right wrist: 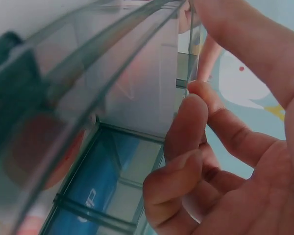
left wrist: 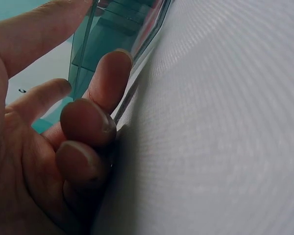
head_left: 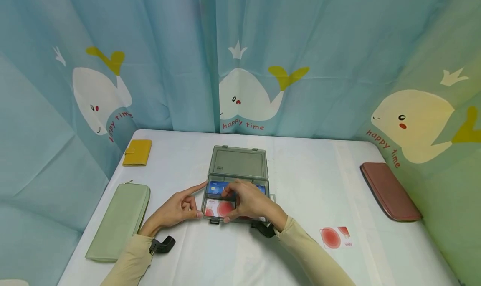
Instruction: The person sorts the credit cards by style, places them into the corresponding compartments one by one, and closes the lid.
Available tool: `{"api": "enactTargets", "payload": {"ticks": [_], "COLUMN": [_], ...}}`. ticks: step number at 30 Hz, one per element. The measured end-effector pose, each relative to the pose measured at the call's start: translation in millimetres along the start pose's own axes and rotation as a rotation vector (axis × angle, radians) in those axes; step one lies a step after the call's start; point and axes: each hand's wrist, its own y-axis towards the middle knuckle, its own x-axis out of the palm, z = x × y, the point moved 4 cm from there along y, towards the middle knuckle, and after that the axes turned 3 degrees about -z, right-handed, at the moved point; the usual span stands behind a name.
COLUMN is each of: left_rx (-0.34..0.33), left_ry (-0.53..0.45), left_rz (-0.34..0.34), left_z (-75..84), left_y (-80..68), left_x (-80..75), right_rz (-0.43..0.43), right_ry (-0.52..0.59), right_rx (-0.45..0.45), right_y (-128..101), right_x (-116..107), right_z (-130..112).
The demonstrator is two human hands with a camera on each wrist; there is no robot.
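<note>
A clear grey-green plastic organizer box [head_left: 238, 163] lies on the table with its lid raised at the back. Blue cards [head_left: 215, 188] fill its rear compartments. Over the front left compartment, my right hand [head_left: 246, 200] pinches a white and red card [head_left: 212, 208], with the thumb at the box's front edge and curled fingers toward the divider. My left hand [head_left: 176, 206] touches the box's left side with extended index finger and thumb; its other fingers [left wrist: 85, 122] are bent near the cloth. More red shows under the right hand, partly hidden.
A loose white and red card [head_left: 335, 237] lies front right. A brown wallet [head_left: 391, 192] is at the far right. On the left are a yellow wallet [head_left: 137, 152] and a long green zip wallet [head_left: 119, 221]. A blue whale-print curtain [head_left: 180, 69] hangs behind the white-covered table.
</note>
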Motion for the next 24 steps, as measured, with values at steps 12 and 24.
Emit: {"api": "enactTargets", "payload": {"ticks": [12, 24], "left_rx": [0.001, -0.023], "left_ry": [-0.016, -0.015], "left_rz": [-0.008, 0.006], "left_z": [0.4, -0.9], "left_y": [1.6, -1.3], "left_x": [2.2, 2.7], "right_rz": [0.155, 0.364], "right_ry": [0.182, 0.140], "right_rx": [-0.118, 0.066], "right_y": [-45.1, -153.4], "right_x": [-30.3, -74.5], "right_z": [35.5, 121.9]}}
